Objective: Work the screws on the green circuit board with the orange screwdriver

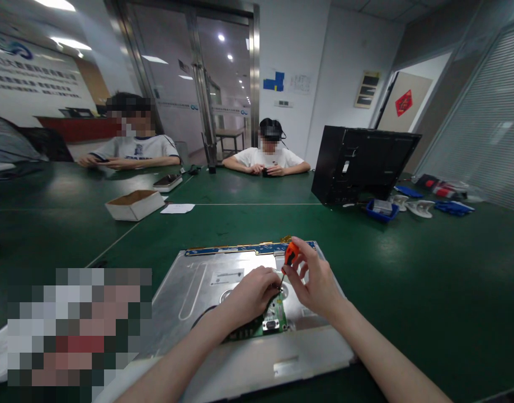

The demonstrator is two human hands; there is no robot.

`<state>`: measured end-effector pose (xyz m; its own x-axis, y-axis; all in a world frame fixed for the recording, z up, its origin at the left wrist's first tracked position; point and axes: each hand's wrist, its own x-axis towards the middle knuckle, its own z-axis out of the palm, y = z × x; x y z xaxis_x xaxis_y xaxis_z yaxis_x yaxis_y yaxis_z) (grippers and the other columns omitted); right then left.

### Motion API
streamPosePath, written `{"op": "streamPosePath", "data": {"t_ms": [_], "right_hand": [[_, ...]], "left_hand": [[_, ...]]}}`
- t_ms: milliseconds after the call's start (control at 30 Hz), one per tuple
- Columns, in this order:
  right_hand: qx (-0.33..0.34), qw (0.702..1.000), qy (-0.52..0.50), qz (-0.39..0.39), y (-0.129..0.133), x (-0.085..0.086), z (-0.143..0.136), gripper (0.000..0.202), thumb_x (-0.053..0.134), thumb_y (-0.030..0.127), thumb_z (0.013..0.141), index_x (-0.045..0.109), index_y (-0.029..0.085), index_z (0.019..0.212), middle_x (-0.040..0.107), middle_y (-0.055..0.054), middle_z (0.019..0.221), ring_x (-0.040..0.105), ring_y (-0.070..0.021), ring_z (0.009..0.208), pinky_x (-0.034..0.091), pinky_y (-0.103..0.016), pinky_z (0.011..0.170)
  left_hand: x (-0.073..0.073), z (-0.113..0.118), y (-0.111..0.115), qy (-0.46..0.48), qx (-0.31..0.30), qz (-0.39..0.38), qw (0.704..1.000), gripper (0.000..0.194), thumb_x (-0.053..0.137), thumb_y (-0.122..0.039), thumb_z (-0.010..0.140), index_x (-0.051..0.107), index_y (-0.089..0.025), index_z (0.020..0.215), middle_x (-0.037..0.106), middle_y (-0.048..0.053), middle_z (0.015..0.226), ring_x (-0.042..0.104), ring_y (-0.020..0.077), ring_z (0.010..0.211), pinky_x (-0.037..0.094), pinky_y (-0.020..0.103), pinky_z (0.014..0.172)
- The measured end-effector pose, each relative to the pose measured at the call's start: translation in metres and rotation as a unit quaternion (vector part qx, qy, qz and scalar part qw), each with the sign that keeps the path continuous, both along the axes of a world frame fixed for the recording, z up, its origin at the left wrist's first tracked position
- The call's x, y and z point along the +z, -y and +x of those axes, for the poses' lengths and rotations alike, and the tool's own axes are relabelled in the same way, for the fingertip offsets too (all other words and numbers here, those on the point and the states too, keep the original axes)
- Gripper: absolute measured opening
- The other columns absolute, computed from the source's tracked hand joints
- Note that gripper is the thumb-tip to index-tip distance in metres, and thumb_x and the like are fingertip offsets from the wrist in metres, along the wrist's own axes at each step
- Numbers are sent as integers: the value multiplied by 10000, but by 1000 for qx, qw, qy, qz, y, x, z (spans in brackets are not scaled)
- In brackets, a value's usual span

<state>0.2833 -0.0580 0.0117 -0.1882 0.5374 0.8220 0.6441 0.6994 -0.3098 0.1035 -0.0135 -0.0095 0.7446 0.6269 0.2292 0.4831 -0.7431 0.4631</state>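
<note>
Metal panel (pixel 257 261) lies flat on the green worktop (pixel 411 274), directly in front of the person, with its bare back facing up. A blue circuit strip (pixel 223 250) runs along its far edge. A green circuit board (pixel 277 317), with a metal-framed connector (pixel 270 324) at its near end, sits on the middle of the panel, partly covered by the left arm.

The right hand (pixel 313 277) holds an orange-and-black screwdriver (pixel 290 254) between thumb and fingers. The shaft slants down to the far part of the board, the tip close beside the fingertips of the left hand (pixel 257 288). The left hand is narrowed, fingers bunched at the board; whether they pinch anything cannot be told.

Progress, as judged: the panel's back is exposed and the board is in position on it. Work appears to be under way at one point — the place where the tip meets or nearly meets the board. Whether a screw is there, and whether it is going in or coming out, cannot be determined. The left hand and arm hide much of the board — so the number of fixing points finished or outstanding is not established.
</note>
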Motion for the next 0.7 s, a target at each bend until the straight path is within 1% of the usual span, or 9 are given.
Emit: {"op": "streamPosePath", "data": {"t_ms": [167, 433, 600, 700], "right_hand": [[0, 1000, -3, 9, 0, 1, -1, 526, 487, 182, 968, 294, 229, 1455, 685, -40, 862, 631, -143, 569, 510, -226, 462], [-8, 1000, 5, 29, -2, 0, -1, 458, 485, 227, 1009, 312, 236, 1433, 654, -13, 836, 584, -117, 527, 481, -209, 455], [-15, 999, 15, 38, -3, 0, 0, 432, 487, 253, 1025, 327, 240, 1425, 652, -11, 835, 581, -111, 527, 483, -209, 468], [-15, 999, 14, 39, -2, 1, 0, 430, 480, 252, 1025, 331, 241, 1428, 655, -12, 838, 588, -113, 535, 488, -209, 474]], "left_hand": [[2, -1, 1, 5, 0, -3, 1000, 162, 556, -30, 851, 633, -171, 836, 672, 44, 855, 599, 207, 816, 452, 288, 728], [1, -1, 0, -1, 1, -13, 1000, 164, 545, -27, 856, 634, -164, 846, 673, 54, 892, 593, 209, 831, 455, 305, 755], [-1, -1, -1, 7, -7, -17, 1000, 179, 533, -14, 848, 630, -164, 845, 678, 61, 918, 596, 218, 867, 459, 320, 794], [-1, -1, -1, 6, -2, -13, 1000, 182, 534, -11, 842, 630, -164, 844, 675, 59, 906, 589, 218, 851, 453, 319, 781]]}}
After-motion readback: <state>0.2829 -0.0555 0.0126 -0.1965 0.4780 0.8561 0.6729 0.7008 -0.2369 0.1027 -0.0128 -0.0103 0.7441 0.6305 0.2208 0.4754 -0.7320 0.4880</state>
